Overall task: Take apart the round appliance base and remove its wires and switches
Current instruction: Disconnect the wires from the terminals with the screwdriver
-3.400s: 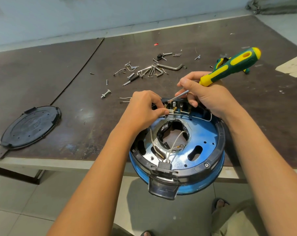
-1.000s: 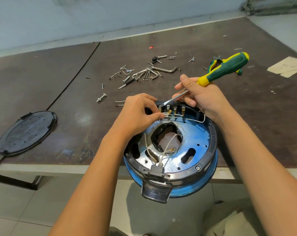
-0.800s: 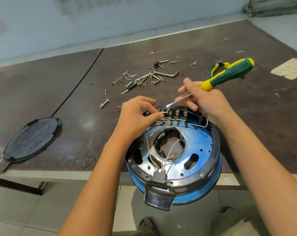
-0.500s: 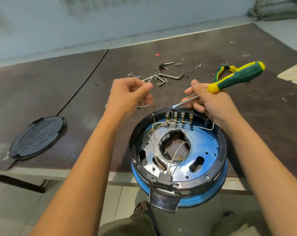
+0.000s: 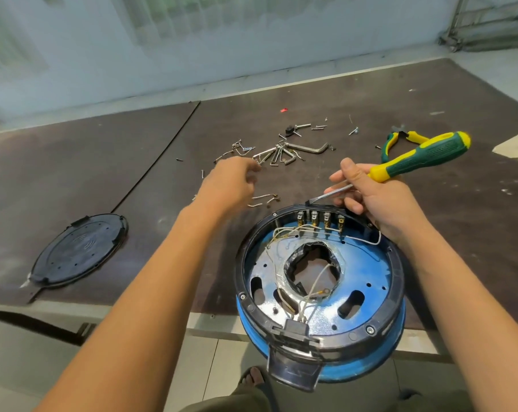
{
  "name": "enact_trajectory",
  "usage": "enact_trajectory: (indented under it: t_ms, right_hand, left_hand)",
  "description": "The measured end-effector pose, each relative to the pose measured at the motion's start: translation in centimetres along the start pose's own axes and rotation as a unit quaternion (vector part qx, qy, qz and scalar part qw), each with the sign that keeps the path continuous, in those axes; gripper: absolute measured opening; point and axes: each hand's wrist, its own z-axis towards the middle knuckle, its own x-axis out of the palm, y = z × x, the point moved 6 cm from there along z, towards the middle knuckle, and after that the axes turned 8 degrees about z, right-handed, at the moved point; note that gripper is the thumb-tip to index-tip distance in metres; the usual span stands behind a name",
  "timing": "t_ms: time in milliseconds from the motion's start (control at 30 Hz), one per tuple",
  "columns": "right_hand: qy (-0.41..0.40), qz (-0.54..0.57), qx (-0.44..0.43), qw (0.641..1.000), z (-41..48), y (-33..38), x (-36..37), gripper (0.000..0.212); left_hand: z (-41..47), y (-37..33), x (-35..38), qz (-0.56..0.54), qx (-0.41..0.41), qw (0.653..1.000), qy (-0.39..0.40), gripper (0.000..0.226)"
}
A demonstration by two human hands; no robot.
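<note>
**Left hand leaves the terminals and heads for the scrap pile**

A second ago the left hand (image 5: 228,185) is pinching at the switch row (image 5: 320,218); now it is up over the table (image 5: 73,162) at mid-frame, blurred, just short of the loose screws (image 5: 269,156). Its fingers look loosely curled; whether they carry anything, the blur hides. Likely one small piece is coming out, with plenty of wires (image 5: 299,233) left. The right hand (image 5: 379,200) stays wrapped firmly around the screwdriver (image 5: 421,156), tip poised at the base (image 5: 320,292) rim by the leftmost switch. The base sits lower centre, overhanging the table edge, with its cover (image 5: 79,251) at far left.
</note>
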Motion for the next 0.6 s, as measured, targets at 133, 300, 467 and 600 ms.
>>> enact_trajectory:
  t_ms: [133,300,467,600]
  right_hand:
    - [-0.002,-0.004,-0.001,1.000,-0.1,0.0,-0.2,0.039]
    - [0.008,-0.008,-0.049,0.999,-1.3,1.6,0.1,0.020]
    - [0.044,-0.028,-0.078,0.996,-3.6,3.6,-0.2,0.027]
    - [0.055,-0.139,-0.109,0.983,-4.7,4.6,-1.2,0.022]
  left_hand:
    - [-3.2,-3.4,0.9,-0.040,0.039,0.998,0.040,0.007]
    - [-6.7,-6.2,2.5,-0.044,0.059,0.996,0.040,0.023]
    - [-7.1,-6.1,3.4,-0.102,0.045,0.994,0.000,0.020]
    - [-6.7,-5.5,4.1,-0.096,0.041,0.995,-0.002,0.019]
